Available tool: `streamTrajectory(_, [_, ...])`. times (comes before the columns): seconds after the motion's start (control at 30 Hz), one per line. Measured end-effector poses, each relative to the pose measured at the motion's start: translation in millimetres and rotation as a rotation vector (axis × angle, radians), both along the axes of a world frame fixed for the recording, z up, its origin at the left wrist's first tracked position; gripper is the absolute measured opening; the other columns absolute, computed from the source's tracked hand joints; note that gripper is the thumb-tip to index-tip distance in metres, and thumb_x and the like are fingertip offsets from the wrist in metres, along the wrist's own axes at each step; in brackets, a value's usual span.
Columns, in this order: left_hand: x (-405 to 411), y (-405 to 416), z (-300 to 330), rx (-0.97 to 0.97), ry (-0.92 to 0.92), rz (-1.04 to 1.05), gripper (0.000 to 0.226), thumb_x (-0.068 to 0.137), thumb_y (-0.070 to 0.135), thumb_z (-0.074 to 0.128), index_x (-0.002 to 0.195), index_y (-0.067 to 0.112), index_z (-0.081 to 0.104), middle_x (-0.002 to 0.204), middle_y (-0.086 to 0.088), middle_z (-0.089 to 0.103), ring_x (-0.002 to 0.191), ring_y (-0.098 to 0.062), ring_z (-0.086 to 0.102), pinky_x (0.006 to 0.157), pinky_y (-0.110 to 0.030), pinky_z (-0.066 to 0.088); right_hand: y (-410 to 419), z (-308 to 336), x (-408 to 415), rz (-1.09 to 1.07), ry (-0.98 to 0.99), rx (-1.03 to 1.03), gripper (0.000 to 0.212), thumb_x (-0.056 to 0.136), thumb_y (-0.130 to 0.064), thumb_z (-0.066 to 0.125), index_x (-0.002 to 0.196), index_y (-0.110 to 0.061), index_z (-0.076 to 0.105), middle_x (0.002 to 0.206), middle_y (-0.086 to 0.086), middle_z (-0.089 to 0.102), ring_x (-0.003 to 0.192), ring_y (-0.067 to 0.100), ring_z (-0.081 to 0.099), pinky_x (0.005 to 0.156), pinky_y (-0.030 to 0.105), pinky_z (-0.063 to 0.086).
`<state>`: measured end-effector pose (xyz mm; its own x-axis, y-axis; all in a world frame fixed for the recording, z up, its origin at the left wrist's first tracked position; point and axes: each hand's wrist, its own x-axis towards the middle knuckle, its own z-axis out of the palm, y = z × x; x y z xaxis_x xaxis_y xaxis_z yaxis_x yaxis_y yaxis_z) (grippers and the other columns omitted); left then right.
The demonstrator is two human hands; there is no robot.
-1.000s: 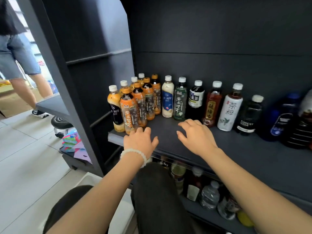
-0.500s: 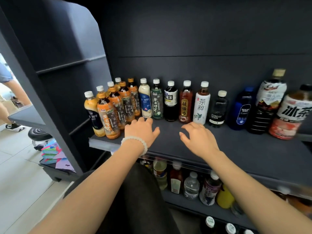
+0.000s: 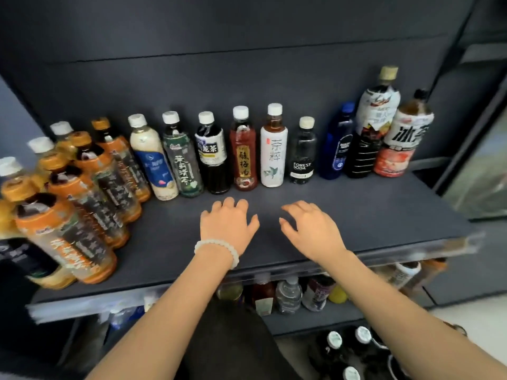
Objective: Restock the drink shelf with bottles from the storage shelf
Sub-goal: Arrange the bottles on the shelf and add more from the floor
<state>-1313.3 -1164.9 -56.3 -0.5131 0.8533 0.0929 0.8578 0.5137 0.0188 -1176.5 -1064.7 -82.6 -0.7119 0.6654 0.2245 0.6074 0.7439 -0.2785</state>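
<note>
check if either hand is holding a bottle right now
No, the left hand and the right hand both hover with spread fingers above the bare shelf, gripping nothing.

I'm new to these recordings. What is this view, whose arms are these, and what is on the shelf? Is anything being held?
There is no machine here. A camera worn on a person's head looks forward and down, so the two bare arms are the wearer's own. The left hand, with a white bead bracelet at its wrist, and the right hand hover over or rest on the dark grey shelf board, fingers spread; neither holds anything. Along the back stands a row of single drink bottles, among them a clear Forest Soda bottle. At the left stand rows of orange-labelled tea bottles. More bottles sit on the lower shelf.
</note>
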Motion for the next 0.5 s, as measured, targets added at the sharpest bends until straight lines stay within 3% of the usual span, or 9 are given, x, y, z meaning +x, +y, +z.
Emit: streamTrajectory(0.5, [198,7,-32,0.041,-0.124,-0.389,0.041,0.095,0.047,0.037,0.127,0.022,0.048,0.124,-0.005,0.053,0.117,-0.028,0.047,0.088,-0.040,0.042,-49,-36,249,-0.546,0.049,-0.021,0.032,0.093,-0.036,0.048,0.112,-0.014,0.061,0.111,0.007,0.059,0.108,0.031,0.053,0.082,0.041,0.047])
